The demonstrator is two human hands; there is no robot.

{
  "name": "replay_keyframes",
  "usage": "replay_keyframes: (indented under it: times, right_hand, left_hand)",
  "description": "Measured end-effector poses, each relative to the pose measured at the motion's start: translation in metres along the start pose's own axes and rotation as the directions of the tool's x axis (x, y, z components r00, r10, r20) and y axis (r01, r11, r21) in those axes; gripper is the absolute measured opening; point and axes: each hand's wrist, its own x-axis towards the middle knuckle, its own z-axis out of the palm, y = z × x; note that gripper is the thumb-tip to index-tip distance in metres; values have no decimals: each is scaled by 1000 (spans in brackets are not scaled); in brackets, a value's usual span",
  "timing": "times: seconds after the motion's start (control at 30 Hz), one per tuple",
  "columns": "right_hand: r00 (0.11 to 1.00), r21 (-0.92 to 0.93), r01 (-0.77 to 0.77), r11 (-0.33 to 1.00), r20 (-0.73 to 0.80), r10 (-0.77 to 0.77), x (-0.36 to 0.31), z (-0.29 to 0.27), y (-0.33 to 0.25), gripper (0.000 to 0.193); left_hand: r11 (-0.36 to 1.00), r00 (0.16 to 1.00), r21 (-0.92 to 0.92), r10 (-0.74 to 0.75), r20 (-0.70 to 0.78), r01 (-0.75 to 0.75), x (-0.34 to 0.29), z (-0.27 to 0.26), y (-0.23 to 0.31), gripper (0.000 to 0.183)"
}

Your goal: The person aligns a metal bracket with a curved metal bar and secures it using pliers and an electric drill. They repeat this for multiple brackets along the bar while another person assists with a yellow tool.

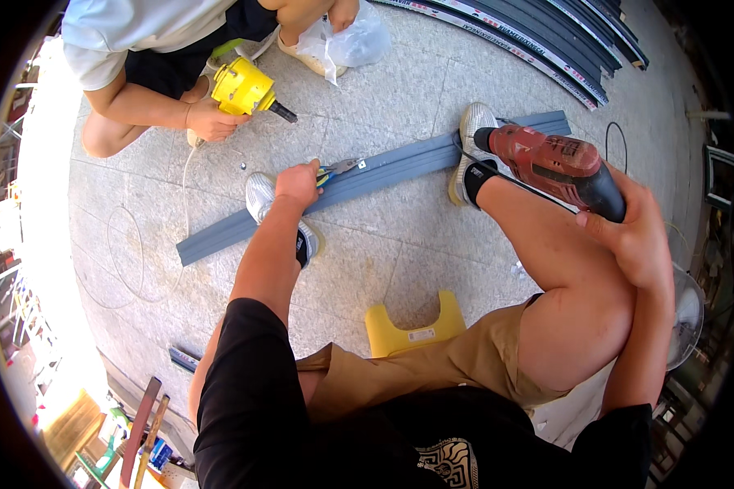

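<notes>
A long grey metal profile (416, 169) lies slantwise on the floor, with a shoe at each side of its middle. My left hand (298, 184) is closed round blue-and-yellow pliers (331, 172) just above the profile. At the jaws is a small shiny metal piece (362, 164); whether they grip it I cannot tell. My right hand (643, 236) grips a red-and-black power drill (546, 159) over my right knee. The drill's front points left, above my right shoe (475, 130) and the profile. Its trigger area is partly hidden.
Across from me, a crouching person holds a yellow power tool (243, 86) and a clear plastic bag (352, 41). A thin hose (139, 289) loops over the floor at left. More dark profiles (522, 45) lie stacked at the far right. I sit on a yellow stool (416, 332).
</notes>
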Motion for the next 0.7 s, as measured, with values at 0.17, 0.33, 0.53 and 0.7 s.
replay_keyframes:
  times: [0.17,0.33,0.53,0.7]
  right_hand:
    - [1000,22,1,1000,19,-1,1,-1,1,67]
    - [999,35,6,999,34,-7,3,1,0,68]
    - [998,-38,33,999,64,-31,6,0,3,70]
    - [995,-70,52,996,91,-45,7,0,3,74]
  left_hand:
    - [1000,999,-9,-14,38,15,4,-5,-3,45]
    - [1000,1000,-17,4,17,-4,7,0,-5,45]
    - [1000,999,-15,-14,32,15,10,3,-9,45]
    - [1000,999,-26,-16,32,16,11,3,-7,44]
